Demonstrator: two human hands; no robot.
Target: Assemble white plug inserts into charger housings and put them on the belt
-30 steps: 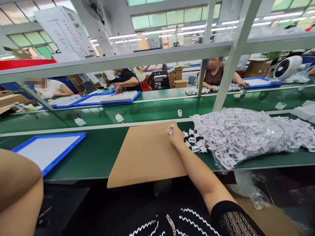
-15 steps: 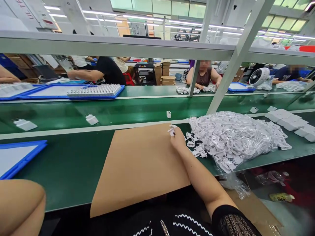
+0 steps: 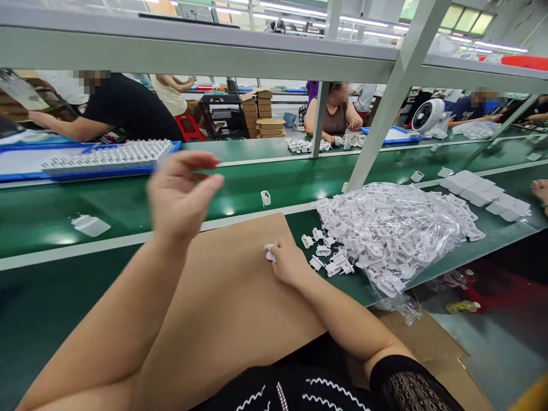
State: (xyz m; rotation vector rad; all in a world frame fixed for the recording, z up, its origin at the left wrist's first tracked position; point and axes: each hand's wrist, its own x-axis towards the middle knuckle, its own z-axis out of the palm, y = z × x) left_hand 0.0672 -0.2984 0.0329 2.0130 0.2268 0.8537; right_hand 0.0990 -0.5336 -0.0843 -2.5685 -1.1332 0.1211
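Observation:
My left hand is raised over the far left side of the brown cardboard sheet, slightly blurred. Its thumb and fingers are curved with a gap between them, and I see nothing held. Low over the cardboard, my right hand pinches a small white plastic part, half covered by the fingers. Loose white plastic parts lie just right of that hand. Behind them spreads a heap of similar pieces in a clear plastic bag. A white charger housing stands on the green belt beyond the cardboard.
Another white housing lies on the belt at left. Stacked white blocks sit at right. A slanted metal post rises behind the bag. Across the belt are a blue tray of parts, a fan and several co-workers.
My left hand has come up into view over the cardboard. My right hand has moved left and nearer with the white part. The view has turned right and down.

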